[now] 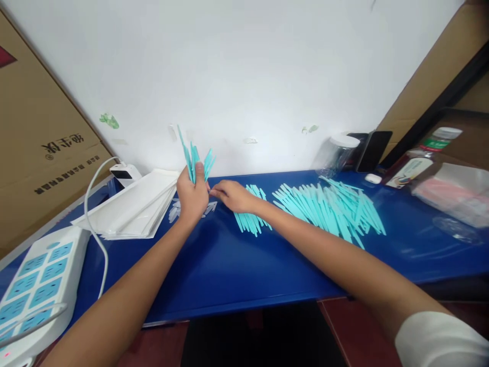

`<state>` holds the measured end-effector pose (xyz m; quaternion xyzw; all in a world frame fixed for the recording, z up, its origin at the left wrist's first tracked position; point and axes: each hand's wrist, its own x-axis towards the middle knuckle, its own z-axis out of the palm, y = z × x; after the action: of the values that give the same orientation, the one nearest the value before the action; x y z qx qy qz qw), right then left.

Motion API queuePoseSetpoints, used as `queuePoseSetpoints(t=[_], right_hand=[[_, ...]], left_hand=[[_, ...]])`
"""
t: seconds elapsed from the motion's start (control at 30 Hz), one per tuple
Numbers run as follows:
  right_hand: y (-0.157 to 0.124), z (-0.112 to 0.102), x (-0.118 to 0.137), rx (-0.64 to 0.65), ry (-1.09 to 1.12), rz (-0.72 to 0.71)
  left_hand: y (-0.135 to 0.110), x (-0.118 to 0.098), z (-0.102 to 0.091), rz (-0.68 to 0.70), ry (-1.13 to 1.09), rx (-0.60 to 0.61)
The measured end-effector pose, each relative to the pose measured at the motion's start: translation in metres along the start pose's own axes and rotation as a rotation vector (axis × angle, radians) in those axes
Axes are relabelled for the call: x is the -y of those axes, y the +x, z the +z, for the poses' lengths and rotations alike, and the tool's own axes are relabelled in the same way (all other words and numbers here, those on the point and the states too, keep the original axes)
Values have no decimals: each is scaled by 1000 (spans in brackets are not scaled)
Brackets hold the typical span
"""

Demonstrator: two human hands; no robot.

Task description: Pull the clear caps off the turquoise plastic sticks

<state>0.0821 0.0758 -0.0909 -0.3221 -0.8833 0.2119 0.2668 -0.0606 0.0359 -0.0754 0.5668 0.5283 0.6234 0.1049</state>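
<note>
My left hand (193, 198) is closed around a bunch of thin turquoise plastic sticks (193, 159), which fan upward above the thumb. Close beside it, my right hand (236, 197) pinches thumb and fingers together near the left fingertips; whatever lies between them is too small to make out. Small translucent pieces (174, 211) lie on the blue table (229, 275) below and behind my left hand. Under my right wrist a small group of turquoise sticks (250, 223) is spread out, partly covered by the forearm. A larger heap of similar sticks (324, 208) lies further right.
White sheets or bags (133, 209) are stacked at left, near a power strip (46, 285) and a white device (125, 175) with a cable. At back right stand a clear jar (336, 155), a phone (373, 151), a bottle (414, 160) and a plastic package (454, 193). Cardboard (42, 127) borders the left.
</note>
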Motion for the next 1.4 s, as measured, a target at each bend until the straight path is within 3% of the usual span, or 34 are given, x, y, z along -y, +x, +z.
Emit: queuePoseSetpoints(t=[0.1, 0.23, 0.4, 0.53, 0.8, 1.03, 1.4], right_hand=[[-9, -18, -10, -220, 74, 27], [-42, -56, -22, -408, 418, 209], [-73, -85, -30, -469, 584, 228], [-78, -91, -21, -423, 646, 189], [-81, -84, 11, -369, 445, 125], [-81, -79, 3, -364, 413, 96], [-80, -83, -5, -368, 353, -43]], left_hand=[[-7, -1, 4, -48, -68, 173], [-21, -8, 12, -188, -257, 441], [-35, -17, 16, -363, -422, 798], [-39, -19, 16, -370, -367, 928], [-42, -15, 18, -66, -148, 852], [-42, -12, 18, -21, -139, 913], [-42, -10, 19, 50, -23, 883]])
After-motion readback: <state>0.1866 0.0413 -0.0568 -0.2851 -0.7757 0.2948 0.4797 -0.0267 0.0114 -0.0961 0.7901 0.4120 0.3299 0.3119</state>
